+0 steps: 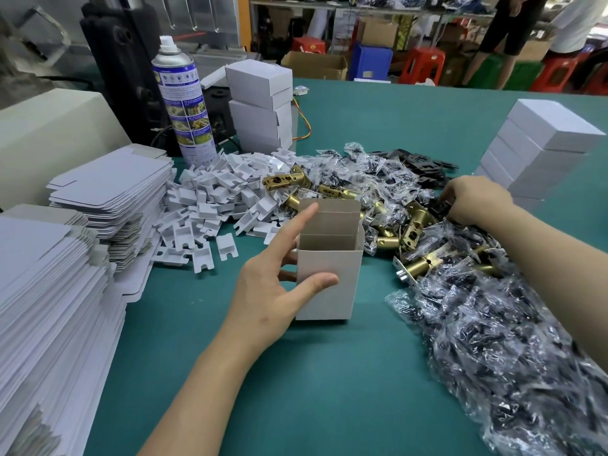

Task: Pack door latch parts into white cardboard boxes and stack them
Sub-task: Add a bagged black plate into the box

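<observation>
Well left of the upright open-topped white cardboard box (329,278) we've still got big stacks of flat white cardboard box blanks (108,192), so there's loads left to fold. Behind and left of the box stands a tall blue-and-white spray can (184,103), and nearer on that side sprawls a heap of small white plastic insert pieces (210,209). Further back is a short stack of closed white boxes (260,106), so some look done already. Our left hand (273,284) holds the box upright on the green table top (329,390), with the thumb across its front face, the fingers round its left side and the index finger straight up along the edge. The top flaps are up and nothing pokes out, though we can't see the bottom, so we reckon this one isn't filled yet. Just right of the box are brass cylindrical latch bodies (388,232) mixed in with a big pile of clear plastic bags of dark small parts (493,340). Our right hand (473,199) is buried in that pile, behind and right of the box, fingers curled down out of sight, so we can't tell if it's got anything. Far right of the box is a taller stack of closed white boxes (539,149).
</observation>
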`<state>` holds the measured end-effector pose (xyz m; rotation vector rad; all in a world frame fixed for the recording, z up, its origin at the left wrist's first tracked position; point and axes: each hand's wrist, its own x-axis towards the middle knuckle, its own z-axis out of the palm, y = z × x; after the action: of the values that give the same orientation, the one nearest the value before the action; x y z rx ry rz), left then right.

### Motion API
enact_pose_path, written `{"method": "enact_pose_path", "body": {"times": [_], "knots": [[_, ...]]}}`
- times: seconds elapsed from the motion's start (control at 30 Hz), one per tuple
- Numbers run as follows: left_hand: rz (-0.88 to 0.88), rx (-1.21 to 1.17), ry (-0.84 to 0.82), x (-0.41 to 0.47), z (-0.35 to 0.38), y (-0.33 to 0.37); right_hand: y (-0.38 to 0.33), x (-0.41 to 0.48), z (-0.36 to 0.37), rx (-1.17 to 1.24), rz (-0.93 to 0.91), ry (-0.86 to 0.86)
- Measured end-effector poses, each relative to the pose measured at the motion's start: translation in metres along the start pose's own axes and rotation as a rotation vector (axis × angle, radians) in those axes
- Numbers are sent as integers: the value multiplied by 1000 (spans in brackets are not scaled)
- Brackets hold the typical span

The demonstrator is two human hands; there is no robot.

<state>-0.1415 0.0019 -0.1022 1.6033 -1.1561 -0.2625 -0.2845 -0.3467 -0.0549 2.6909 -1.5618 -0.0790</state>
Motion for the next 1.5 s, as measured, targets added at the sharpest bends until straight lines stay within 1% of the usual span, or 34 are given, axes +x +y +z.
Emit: {"method": "enact_pose_path", "body": {"times": [0.27,0.4,0.53,0.63,0.7,0.83,1.0,1.07,1.2,1.4,1.47,1.5], "knots": [[3,17,-8,0,0,0,-5,-5,7,84,-25,160],[-1,14,-8,0,0,1,-7,-7,9,65,19,89],[-7,3,-10,-1,-1,2,-5,-4,14,111,58,34],[-8,10,-5,-1,-1,1,-8,-5,10,103,47,68],[-9,9,-7,-1,-1,0,-8,-5,9,102,4,96],[-13,9,-7,-1,0,-1,-9,-6,9,179,-29,134],[-16,-3,-7,-1,0,-1,-6,0,10,346,21,126],[-18,-11,-6,-1,0,0,-4,2,8,366,18,122],[-15,-17,-10,0,0,0,-3,1,6,306,-5,129],[-17,-18,-20,0,-1,-1,0,4,-4,306,43,209],[-15,-21,-19,0,-1,-1,-1,4,-10,246,24,174],[-15,-20,-20,0,0,-1,-2,4,-11,193,16,122]]}}
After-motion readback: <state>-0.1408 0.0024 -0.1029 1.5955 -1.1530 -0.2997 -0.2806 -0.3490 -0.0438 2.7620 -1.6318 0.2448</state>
